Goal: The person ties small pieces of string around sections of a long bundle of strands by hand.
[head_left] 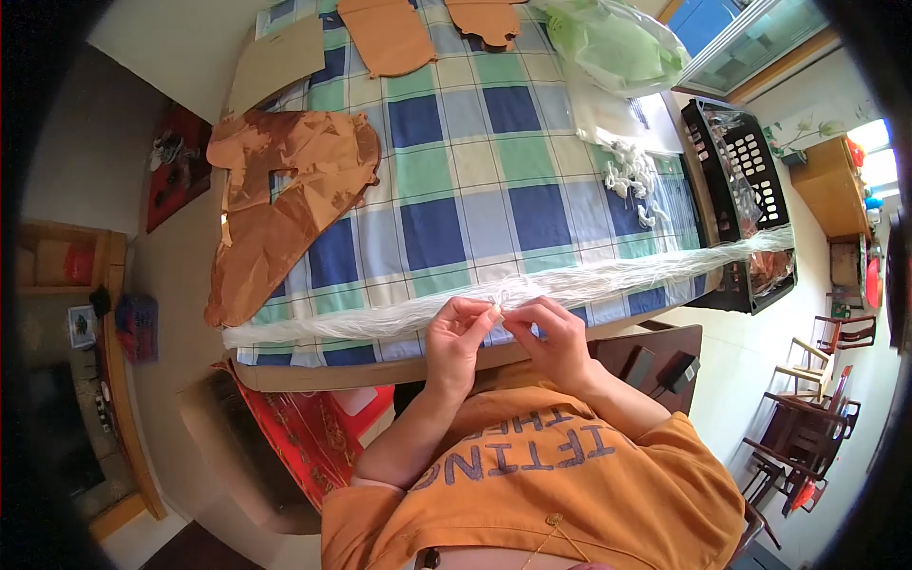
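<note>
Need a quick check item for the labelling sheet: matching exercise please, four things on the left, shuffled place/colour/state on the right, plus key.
Things
1. thread bundle
2. foil sheet
3. plastic bag
4. crate

Descriptions
a. black, beside the right edge of the checked cloth
b. green and white, at the far right of the cloth
c. white, stretched along the near edge, pinched by the left hand and right hand
d. copper-brown and creased, at the left end of the cloth

Pairs: 1-c, 2-d, 3-b, 4-a
</note>
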The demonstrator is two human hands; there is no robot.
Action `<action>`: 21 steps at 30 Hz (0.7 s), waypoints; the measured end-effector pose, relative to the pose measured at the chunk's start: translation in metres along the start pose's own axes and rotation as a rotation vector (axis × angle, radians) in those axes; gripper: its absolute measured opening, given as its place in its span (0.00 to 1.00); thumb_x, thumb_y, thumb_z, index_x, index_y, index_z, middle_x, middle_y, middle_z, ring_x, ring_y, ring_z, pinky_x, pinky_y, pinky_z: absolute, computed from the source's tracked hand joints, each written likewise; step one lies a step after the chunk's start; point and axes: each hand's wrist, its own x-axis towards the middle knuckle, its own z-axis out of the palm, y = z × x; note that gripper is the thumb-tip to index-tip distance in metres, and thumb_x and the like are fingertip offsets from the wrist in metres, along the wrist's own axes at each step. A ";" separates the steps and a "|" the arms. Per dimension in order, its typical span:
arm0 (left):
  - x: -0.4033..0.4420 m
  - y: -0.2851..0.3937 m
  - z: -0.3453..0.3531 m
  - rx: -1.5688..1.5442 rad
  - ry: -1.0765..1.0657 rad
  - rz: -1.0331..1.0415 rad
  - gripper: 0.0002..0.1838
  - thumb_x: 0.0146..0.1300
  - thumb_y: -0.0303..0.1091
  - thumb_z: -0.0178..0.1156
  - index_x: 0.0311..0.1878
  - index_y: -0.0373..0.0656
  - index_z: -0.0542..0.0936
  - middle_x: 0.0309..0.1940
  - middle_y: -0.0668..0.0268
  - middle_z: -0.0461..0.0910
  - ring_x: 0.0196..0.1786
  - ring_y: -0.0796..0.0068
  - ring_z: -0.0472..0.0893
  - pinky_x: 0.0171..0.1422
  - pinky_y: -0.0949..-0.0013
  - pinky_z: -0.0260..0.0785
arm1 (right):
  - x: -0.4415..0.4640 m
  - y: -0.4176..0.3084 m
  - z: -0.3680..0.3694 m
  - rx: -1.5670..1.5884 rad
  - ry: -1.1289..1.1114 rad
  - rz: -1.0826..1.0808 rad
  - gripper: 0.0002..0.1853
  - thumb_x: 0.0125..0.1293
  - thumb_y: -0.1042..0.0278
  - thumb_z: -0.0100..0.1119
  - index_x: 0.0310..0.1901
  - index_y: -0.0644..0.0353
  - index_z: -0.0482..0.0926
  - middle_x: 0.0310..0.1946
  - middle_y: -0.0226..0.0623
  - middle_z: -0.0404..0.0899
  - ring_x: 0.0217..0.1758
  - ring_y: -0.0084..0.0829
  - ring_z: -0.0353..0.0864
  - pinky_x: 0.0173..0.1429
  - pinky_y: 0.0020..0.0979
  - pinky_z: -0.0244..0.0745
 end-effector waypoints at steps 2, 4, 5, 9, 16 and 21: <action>0.000 0.004 -0.002 0.272 -0.050 0.057 0.02 0.60 0.21 0.63 0.36 0.37 0.80 0.35 0.67 0.81 0.38 0.81 0.79 0.47 0.76 0.71 | 0.003 -0.011 -0.013 -0.149 -0.081 -0.032 0.06 0.55 0.78 0.66 0.34 0.62 0.80 0.29 0.36 0.77 0.33 0.36 0.79 0.37 0.31 0.76; 0.000 0.013 -0.008 0.534 -0.184 0.065 0.03 0.59 0.20 0.64 0.36 0.37 0.82 0.36 0.68 0.81 0.37 0.83 0.77 0.44 0.79 0.70 | 0.011 -0.020 -0.030 -0.205 -0.193 -0.145 0.06 0.56 0.76 0.65 0.35 0.62 0.80 0.30 0.37 0.77 0.35 0.38 0.79 0.38 0.32 0.75; -0.001 0.020 -0.007 0.636 -0.262 0.062 0.04 0.57 0.22 0.66 0.36 0.36 0.83 0.34 0.69 0.80 0.36 0.83 0.76 0.44 0.78 0.69 | 0.016 -0.022 -0.037 -0.234 -0.248 -0.198 0.06 0.56 0.76 0.65 0.36 0.62 0.80 0.30 0.37 0.77 0.36 0.39 0.78 0.39 0.33 0.74; 0.000 0.031 -0.010 0.464 -0.446 0.009 0.05 0.58 0.22 0.66 0.37 0.37 0.82 0.35 0.69 0.78 0.39 0.80 0.76 0.46 0.76 0.69 | 0.035 -0.005 -0.049 0.244 -0.485 -0.029 0.04 0.58 0.77 0.64 0.36 0.63 0.79 0.34 0.34 0.77 0.39 0.31 0.78 0.43 0.29 0.73; -0.001 0.010 0.000 -0.069 -0.141 -0.061 0.02 0.60 0.20 0.62 0.35 0.38 0.80 0.35 0.70 0.77 0.40 0.83 0.76 0.45 0.79 0.69 | -0.001 0.012 -0.003 0.779 -0.138 0.412 0.04 0.60 0.80 0.63 0.35 0.65 0.78 0.35 0.33 0.76 0.40 0.23 0.76 0.45 0.25 0.71; 0.005 0.004 -0.004 0.320 -0.140 0.038 0.03 0.59 0.20 0.63 0.36 0.37 0.80 0.35 0.69 0.80 0.37 0.83 0.78 0.47 0.80 0.70 | 0.006 -0.008 -0.025 -0.104 -0.203 -0.071 0.06 0.57 0.78 0.65 0.36 0.61 0.78 0.35 0.36 0.75 0.41 0.33 0.77 0.46 0.31 0.72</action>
